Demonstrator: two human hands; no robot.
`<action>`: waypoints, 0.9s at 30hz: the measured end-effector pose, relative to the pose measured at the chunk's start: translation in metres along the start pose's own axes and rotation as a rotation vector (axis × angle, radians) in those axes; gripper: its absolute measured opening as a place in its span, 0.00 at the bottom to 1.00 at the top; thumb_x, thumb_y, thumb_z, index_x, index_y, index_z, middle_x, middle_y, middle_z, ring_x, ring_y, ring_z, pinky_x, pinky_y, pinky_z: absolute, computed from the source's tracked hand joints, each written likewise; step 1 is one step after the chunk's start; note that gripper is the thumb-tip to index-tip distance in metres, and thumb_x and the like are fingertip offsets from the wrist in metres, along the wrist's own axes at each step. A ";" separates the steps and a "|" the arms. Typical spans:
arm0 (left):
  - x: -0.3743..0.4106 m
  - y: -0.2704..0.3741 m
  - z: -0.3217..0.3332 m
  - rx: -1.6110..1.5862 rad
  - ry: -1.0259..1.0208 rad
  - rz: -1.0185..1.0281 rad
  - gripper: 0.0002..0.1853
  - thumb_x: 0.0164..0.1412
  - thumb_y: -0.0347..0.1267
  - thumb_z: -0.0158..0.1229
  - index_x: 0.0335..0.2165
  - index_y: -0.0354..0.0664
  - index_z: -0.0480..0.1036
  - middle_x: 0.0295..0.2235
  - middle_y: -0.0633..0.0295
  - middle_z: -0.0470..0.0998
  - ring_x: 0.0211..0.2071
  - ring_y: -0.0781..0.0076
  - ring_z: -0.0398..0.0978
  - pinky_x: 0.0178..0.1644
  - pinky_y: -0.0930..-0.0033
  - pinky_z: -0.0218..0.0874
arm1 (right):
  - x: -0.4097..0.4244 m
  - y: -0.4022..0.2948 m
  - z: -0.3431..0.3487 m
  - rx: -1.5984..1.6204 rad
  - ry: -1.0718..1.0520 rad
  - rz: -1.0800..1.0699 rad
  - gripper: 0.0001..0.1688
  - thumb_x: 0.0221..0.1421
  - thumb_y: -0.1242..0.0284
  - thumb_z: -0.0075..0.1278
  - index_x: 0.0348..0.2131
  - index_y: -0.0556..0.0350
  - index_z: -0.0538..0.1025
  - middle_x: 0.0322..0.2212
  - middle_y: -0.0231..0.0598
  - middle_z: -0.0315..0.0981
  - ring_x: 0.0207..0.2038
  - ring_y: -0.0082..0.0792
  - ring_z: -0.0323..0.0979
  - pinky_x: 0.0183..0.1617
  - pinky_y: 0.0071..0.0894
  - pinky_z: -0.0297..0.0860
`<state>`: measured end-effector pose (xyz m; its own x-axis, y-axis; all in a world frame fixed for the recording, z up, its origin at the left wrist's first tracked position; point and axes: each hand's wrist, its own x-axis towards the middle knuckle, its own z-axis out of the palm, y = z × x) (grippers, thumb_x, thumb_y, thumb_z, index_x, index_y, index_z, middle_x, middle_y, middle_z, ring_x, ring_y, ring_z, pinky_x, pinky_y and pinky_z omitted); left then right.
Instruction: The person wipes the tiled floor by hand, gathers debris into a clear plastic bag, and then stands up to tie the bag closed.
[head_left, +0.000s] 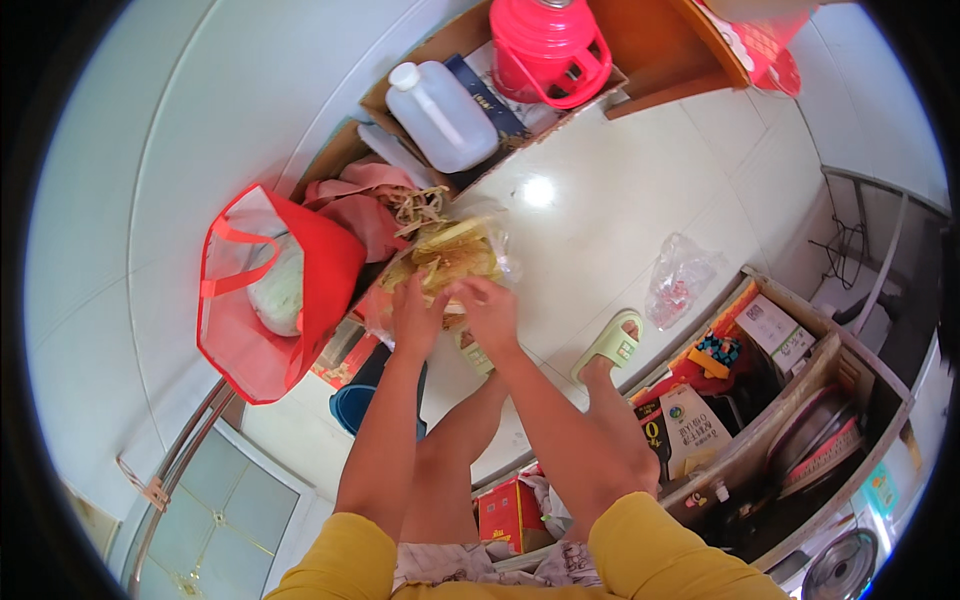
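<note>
Over a clear plastic bag (495, 247) of yellow-brown dry husks or leaves (454, 255), my left hand (418, 311) and my right hand (486, 309) come close together. Their fingertips almost meet, fingers bent. Whether something small is pinched between them cannot be made out. Some dry pale stalks (420, 208) lie at the bag's far edge, against a dull pink cloth (364, 202). To the left, a red carrier bag (330, 232) stands with its mouth towards me and a large pale green round vegetable (281, 289) inside. A blue bucket (356, 409) is partly hidden by my left forearm.
Cardboard boxes along the wall bear a white plastic jug (442, 116) and a pink thermos flask (547, 52). A crumpled clear bag (679, 281) lies on the tiled floor (600, 195). At right stands an open shelf unit (821, 360) with boxes; a red box (510, 517) sits below me.
</note>
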<state>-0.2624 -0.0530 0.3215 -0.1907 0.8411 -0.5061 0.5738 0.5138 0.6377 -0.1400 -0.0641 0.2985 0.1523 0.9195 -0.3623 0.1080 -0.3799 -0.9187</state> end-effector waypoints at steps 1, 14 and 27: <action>-0.007 0.005 0.001 0.389 0.124 0.306 0.22 0.56 0.39 0.57 0.46 0.40 0.66 0.41 0.52 0.70 0.44 0.54 0.68 0.50 0.55 0.58 | -0.003 -0.002 -0.013 -0.050 0.039 0.119 0.15 0.54 0.76 0.49 0.44 0.55 0.74 0.22 0.36 0.75 0.25 0.26 0.73 0.30 0.25 0.69; 0.003 -0.078 0.240 0.427 -0.234 0.396 0.10 0.42 0.27 0.63 0.29 0.44 0.74 0.30 0.61 0.73 0.35 0.58 0.70 0.38 0.60 0.63 | -0.001 0.196 -0.156 -0.330 0.405 0.451 0.06 0.44 0.77 0.56 0.28 0.54 0.77 0.24 0.40 0.77 0.27 0.35 0.75 0.32 0.32 0.69; 0.126 -0.085 0.334 0.444 -0.168 0.742 0.15 0.33 0.33 0.69 0.24 0.46 0.72 0.26 0.68 0.72 0.32 0.63 0.67 0.38 0.64 0.57 | 0.068 0.292 -0.144 -0.144 0.375 0.413 0.12 0.43 0.79 0.56 0.33 0.54 0.77 0.25 0.39 0.77 0.28 0.34 0.75 0.35 0.31 0.70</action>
<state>-0.0699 -0.0468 0.0093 0.4542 0.8779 -0.1516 0.7661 -0.2981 0.5694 0.0430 -0.1271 0.0279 0.5451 0.6036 -0.5818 0.0940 -0.7336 -0.6731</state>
